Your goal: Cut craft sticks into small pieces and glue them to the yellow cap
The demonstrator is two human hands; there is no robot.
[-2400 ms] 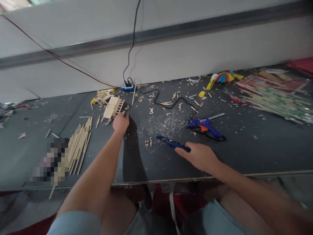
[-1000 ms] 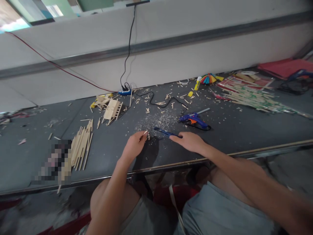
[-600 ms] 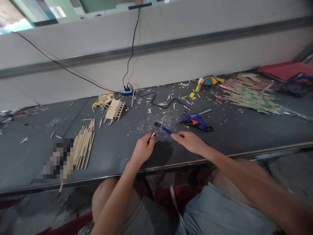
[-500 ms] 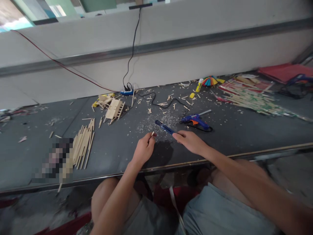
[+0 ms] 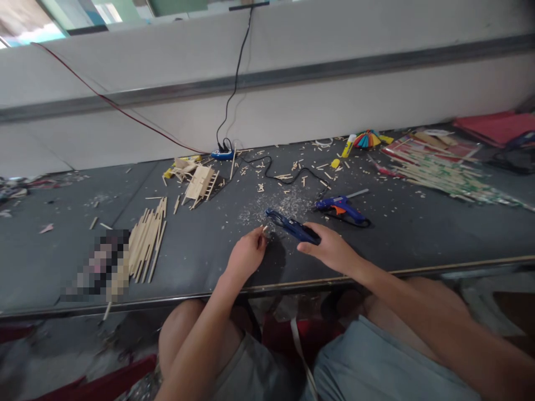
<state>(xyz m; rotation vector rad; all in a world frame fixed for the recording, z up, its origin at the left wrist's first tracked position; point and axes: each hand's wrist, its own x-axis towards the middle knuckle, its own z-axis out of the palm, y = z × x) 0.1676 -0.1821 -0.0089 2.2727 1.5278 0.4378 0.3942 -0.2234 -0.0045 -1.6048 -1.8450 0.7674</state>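
My left hand rests near the front of the dark table, its fingers pinched on a short wooden stick piece. Just to its right, my right hand grips a blue cutter tool whose tip points toward the stick piece. Wood shavings lie scattered just beyond both hands.
A blue hot glue gun with a black cord lies right of the shavings. A bundle of long wooden sticks lies at the left. A small stick model stands at the back by a power strip. Coloured materials fill the far right.
My left hand came back from the stick model to the table front with a stick piece pinched. My right hand has lifted the blue cutter and brought it close to the piece.
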